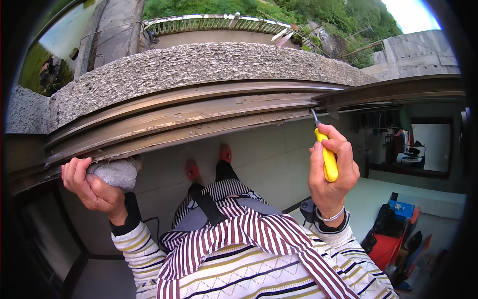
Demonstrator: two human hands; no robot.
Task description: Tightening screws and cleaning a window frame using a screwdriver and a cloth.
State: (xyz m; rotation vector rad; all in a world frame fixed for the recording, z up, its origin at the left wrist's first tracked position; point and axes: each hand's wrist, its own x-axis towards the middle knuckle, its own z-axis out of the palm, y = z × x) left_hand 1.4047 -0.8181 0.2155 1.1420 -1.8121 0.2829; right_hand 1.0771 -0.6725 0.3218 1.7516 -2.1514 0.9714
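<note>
My right hand point(340, 177) is closed around the yellow handle of a screwdriver point(328, 159). Its thin metal tip meets the edge of the brown metal window track point(199, 117), close to where the sliding frame point(398, 91) covers the right part. Bits of dirt lie along the grooves. At the track's left end, my left hand point(92, 192) grips a bunched grey cloth point(117, 174). The fingertips of that hand rest at the inner edge of the track, and the cloth hangs just below it.
Beyond the track runs a rough concrete ledge point(214, 62), with a white balustrade point(209, 22) and greenery farther out. Below are a tiled floor and red slippers point(225, 153) on my feet. Bags and a blue box point(401, 209) stand at the lower right.
</note>
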